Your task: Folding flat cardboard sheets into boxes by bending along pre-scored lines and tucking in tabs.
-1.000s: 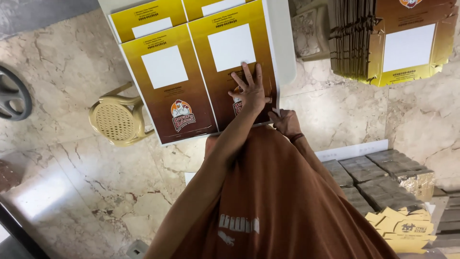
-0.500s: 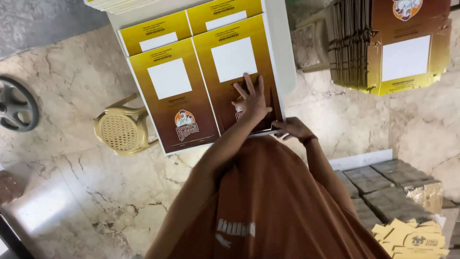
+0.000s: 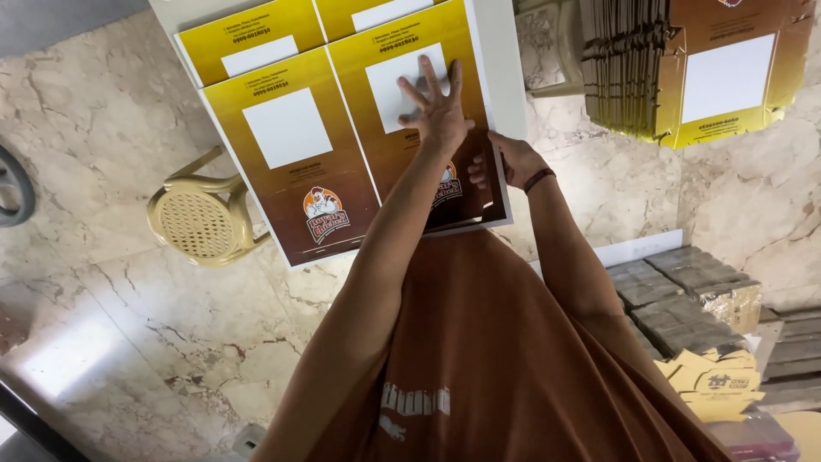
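Note:
Several flat printed cardboard sheets, yellow fading to brown, each with a white square and a cartoon chicken emblem, lie side by side on a white table (image 3: 500, 51). My left hand (image 3: 436, 107) presses flat with fingers spread on the right-hand sheet (image 3: 410, 162), over its white square. My right hand (image 3: 511, 162) grips that sheet's right edge near its lower corner, fingers curled under it, with a dark band on the wrist. A neighbouring sheet (image 3: 286, 162) lies just to the left. My brown shirt fills the bottom of the view.
A stack of folded yellow-brown boxes (image 3: 710, 68) stands at the upper right. A beige plastic chair (image 3: 201, 218) sits on the marble floor (image 3: 103, 154) at left. Grey wrapped bundles (image 3: 693, 287) and yellow die-cut pieces (image 3: 714, 385) lie at the lower right.
My left hand has slid farther up the sheet onto the white square. My right hand has come out from under my left arm to the sheet's right edge.

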